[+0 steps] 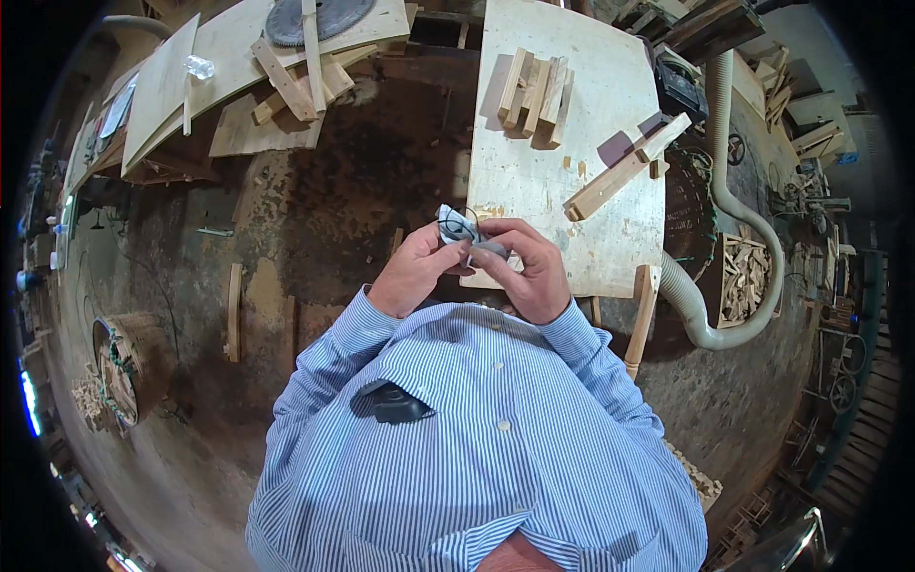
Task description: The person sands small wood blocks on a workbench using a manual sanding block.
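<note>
My left hand [412, 271] and my right hand [530, 271] are together in front of my chest, close to the near left corner of the pale work table [610, 257]. Pinched in my left fingers is a small crumpled white piece [456, 223] with bluish patches, like cloth or paper; a thin dark loop shows against it. My right thumb and fingers close on a small grey piece [491, 249] beside it, whose kind I cannot make out. Where the two pieces meet, fingers hide whether they are joined.
Several short wood pieces [536, 93] lie on the table, with a longer assembled wooden piece [624, 170] to their right. A ribbed hose [729, 205] curves down at the right. A round saw blade [334, 14] rests on plywood at far left; a barrel-like container [143, 357] stands below.
</note>
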Demonstrator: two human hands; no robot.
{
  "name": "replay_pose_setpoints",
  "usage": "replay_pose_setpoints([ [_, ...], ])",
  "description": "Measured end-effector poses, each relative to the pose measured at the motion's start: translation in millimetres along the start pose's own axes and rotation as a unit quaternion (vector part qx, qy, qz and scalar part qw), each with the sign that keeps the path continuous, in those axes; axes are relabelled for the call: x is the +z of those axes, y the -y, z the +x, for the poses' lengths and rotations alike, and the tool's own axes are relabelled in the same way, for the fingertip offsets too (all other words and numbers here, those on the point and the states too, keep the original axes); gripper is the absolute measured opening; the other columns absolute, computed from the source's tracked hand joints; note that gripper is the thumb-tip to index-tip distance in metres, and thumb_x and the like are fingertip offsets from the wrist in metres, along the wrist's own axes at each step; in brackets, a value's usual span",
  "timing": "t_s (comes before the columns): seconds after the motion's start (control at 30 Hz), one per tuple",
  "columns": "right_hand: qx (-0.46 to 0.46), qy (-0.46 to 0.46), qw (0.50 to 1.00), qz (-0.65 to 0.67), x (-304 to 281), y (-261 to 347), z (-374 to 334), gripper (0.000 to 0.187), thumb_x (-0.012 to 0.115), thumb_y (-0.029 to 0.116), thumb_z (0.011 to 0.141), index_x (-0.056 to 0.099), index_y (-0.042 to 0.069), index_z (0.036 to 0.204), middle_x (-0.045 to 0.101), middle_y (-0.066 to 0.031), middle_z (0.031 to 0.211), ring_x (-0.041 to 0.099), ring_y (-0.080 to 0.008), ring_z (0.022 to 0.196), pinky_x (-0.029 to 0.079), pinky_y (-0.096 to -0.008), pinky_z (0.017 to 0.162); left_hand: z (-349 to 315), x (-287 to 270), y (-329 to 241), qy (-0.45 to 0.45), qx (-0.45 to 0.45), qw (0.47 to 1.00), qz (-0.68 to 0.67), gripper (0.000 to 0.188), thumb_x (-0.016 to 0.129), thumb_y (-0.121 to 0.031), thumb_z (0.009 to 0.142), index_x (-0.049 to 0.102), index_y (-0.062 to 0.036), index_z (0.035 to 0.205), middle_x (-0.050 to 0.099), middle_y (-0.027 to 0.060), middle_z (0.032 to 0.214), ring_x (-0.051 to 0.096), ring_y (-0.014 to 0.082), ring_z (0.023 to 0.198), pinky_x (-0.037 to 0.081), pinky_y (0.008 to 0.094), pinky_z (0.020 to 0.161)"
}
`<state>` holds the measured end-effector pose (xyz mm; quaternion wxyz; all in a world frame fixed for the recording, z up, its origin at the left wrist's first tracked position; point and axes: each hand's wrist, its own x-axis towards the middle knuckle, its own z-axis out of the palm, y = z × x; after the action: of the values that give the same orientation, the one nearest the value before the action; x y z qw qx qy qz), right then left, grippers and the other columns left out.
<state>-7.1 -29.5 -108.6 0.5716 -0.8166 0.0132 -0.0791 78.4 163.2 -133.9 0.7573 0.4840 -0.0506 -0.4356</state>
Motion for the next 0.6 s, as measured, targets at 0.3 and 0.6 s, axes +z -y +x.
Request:
replay_pose_setpoints([
  [0.3, 0.134, -0.15, 0.932, 0.301, 5, -25, -4, 0.026, 0.065, 0.025, 0.11, 0.069, 0.0, 0.114, 0.072, -0.0032, 0.098, 0.066, -0.0101, 0.087, 0.055, -0.0267, 0.081, -4, -4, -13, 0.018, 0.004, 0.999, 0.049, 0.028, 0.057, -0.002, 0.1, 0.066, 0.0034, 0.126, 0.071, 0.0015, 0.107, 0.064, 0.0083, 0.095, 0.053, 0.0264, 0.09],
  [0.6, 0.159, -0.269, 0.878, 0.363, -17, -38, -6, 0.022, 0.064, 0.027, 0.11, 0.064, 0.005, 0.11, 0.073, -0.0054, 0.1, 0.071, -0.0142, 0.084, 0.062, -0.0309, 0.08, -13, -36, -12, -0.134, 0.1, 0.969, 0.182, 0.023, 0.058, -0.005, 0.098, 0.065, 0.0045, 0.118, 0.07, 0.0026, 0.1, 0.062, 0.0076, 0.087, 0.051, 0.0236, 0.079],
])
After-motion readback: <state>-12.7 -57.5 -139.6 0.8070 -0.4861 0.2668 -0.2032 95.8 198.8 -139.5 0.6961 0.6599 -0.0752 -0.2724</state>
